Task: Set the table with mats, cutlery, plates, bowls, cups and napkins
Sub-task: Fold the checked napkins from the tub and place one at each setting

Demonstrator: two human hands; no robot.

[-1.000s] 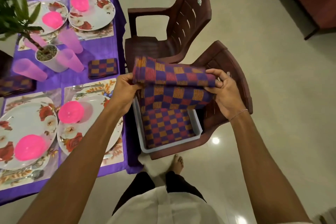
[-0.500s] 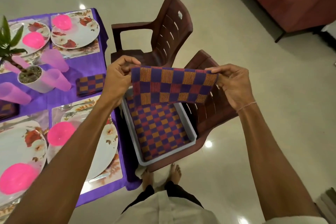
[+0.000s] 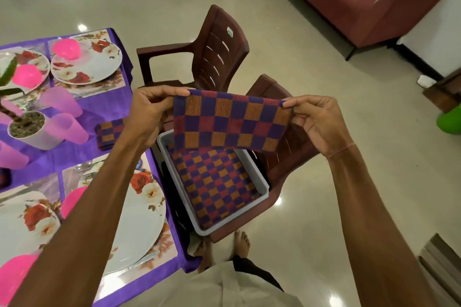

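I hold a checked purple, red and orange napkin (image 3: 229,122) folded into a band, stretched between both hands above a grey tray (image 3: 259,174). My left hand (image 3: 149,112) pinches its left top corner and my right hand (image 3: 316,122) pinches the right one. More checked cloth (image 3: 217,184) lies flat in the tray, which rests on a brown plastic chair (image 3: 279,152). Another folded napkin (image 3: 109,132) lies on the purple table (image 3: 82,149). The table carries flowered plates (image 3: 86,62), pink bowls (image 3: 66,48), pale pink cups (image 3: 71,128) and cutlery (image 3: 84,172).
A second brown chair (image 3: 214,62) stands behind the first, close to the table's corner. A potted plant (image 3: 27,127) sits mid-table among the cups. A red-brown sofa (image 3: 361,0) is at the far right, a green object (image 3: 450,119) at the right edge. My bare feet (image 3: 239,242) stand by the chair.
The napkin went from a loose, drooping fold low over the tray to a neat flat band held higher between both hands. The view tilted up, showing more floor and the sofa.
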